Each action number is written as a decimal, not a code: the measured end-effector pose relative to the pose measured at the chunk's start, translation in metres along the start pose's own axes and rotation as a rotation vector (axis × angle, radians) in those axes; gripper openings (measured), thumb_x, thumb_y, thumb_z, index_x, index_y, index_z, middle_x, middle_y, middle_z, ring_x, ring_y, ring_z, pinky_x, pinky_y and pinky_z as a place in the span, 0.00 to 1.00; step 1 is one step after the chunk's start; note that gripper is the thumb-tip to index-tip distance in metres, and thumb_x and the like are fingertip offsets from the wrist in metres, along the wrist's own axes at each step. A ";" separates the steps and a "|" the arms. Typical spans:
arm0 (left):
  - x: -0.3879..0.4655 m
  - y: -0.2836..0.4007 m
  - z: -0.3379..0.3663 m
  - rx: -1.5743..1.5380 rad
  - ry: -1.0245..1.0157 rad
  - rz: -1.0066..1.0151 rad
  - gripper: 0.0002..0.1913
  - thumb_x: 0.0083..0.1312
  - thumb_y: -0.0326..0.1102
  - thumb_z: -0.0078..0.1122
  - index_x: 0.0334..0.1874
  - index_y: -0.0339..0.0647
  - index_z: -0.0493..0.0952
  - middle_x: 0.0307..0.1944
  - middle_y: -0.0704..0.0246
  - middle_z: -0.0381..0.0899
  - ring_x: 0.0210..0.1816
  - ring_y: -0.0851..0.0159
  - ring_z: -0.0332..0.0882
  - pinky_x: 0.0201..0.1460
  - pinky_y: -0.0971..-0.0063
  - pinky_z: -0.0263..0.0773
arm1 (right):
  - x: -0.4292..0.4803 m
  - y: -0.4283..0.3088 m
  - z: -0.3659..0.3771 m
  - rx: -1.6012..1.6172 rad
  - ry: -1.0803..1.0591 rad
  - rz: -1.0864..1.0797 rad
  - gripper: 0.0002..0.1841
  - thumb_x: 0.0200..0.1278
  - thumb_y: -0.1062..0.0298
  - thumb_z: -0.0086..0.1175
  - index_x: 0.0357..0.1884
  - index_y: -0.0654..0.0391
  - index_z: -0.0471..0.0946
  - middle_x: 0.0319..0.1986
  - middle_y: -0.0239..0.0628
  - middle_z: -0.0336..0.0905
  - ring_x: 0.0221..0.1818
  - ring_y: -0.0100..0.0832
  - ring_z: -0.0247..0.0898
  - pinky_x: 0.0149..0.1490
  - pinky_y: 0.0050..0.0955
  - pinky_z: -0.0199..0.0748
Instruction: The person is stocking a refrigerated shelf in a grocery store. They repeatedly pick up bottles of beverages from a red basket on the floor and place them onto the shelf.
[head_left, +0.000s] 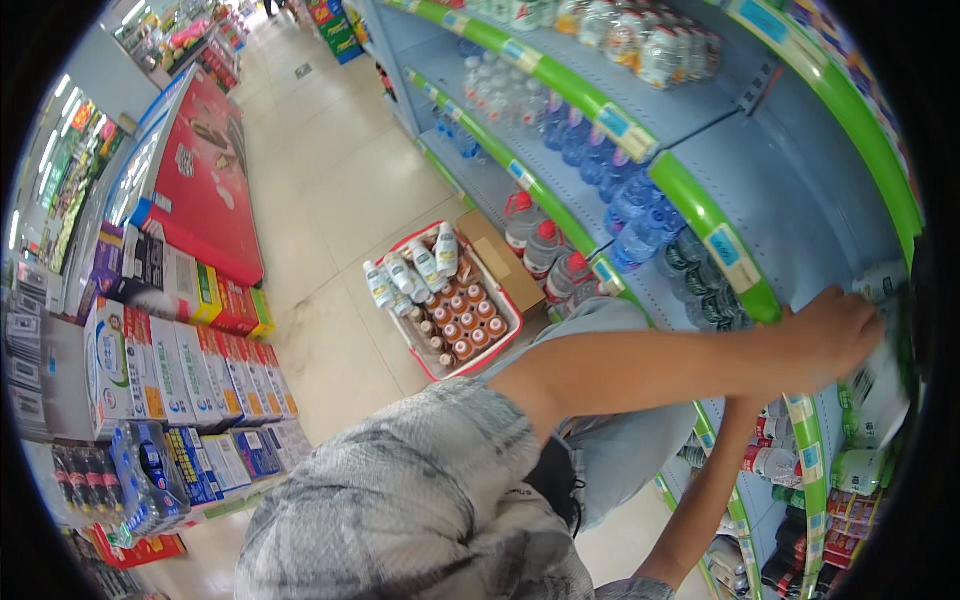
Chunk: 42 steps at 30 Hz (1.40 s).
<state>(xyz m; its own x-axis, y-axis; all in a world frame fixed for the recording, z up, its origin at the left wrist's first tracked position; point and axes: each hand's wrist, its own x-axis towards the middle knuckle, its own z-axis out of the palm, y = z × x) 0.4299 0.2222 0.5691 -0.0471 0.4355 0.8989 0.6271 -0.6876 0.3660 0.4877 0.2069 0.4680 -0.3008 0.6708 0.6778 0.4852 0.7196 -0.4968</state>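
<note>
My left arm reaches across to the shelf on the right. My left hand (832, 345) is blurred there, fingers curled, beside a pale bottle (879, 283) and some crumpled, shiny wrapping (877, 394). Whether it grips either one is unclear. From below, my right forearm (701, 499) rises to the same shelf; the right hand itself is hidden behind my left forearm. On the floor stands a red-rimmed shopping basket (429, 367). White bottles (424, 262) lie across its far end, and upright bottles of brown drink (465, 321) fill the near part.
Green-edged shelves (731, 251) curve along the right, bearing blue water bottles (637, 225) and shrink-wrapped packs (622, 37). Large red-capped bottles (544, 244) stand low beside a cardboard piece (501, 259). Milk cartons (191, 371) and a red chest freezer (206, 172) line the left.
</note>
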 end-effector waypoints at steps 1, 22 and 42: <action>-0.022 0.026 -0.057 0.065 0.030 0.001 0.15 0.50 0.31 0.61 0.40 0.36 0.73 0.44 0.57 0.74 0.49 0.52 0.73 0.46 0.58 0.70 | 0.002 -0.008 -0.002 -0.224 -0.014 -0.060 0.26 0.70 0.60 0.48 0.65 0.63 0.66 0.58 0.47 0.70 0.62 0.43 0.64 0.64 0.38 0.60; -0.507 -0.303 -0.452 0.164 0.163 -2.124 0.29 0.55 0.55 0.69 0.51 0.40 0.75 0.47 0.63 0.78 0.47 0.57 0.77 0.44 0.57 0.75 | 0.019 0.023 -0.016 -1.008 0.146 -0.334 0.24 0.75 0.50 0.33 0.55 0.55 0.75 0.48 0.39 0.77 0.50 0.46 0.72 0.55 0.44 0.62; -0.513 -0.306 -0.458 0.295 -0.122 -2.088 0.30 0.55 0.56 0.66 0.54 0.43 0.76 0.46 0.65 0.80 0.46 0.58 0.79 0.43 0.54 0.78 | 0.020 0.044 -0.025 -1.070 0.261 -0.324 0.27 0.74 0.48 0.32 0.50 0.60 0.77 0.41 0.45 0.78 0.42 0.51 0.73 0.48 0.50 0.65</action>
<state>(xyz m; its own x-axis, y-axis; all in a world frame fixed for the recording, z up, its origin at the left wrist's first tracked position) -0.0941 -0.0564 0.1064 -0.6401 0.2861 -0.7130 -0.1989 0.8347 0.5135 0.5240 0.2477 0.4729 -0.4204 0.3345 0.8434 0.9028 0.2467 0.3522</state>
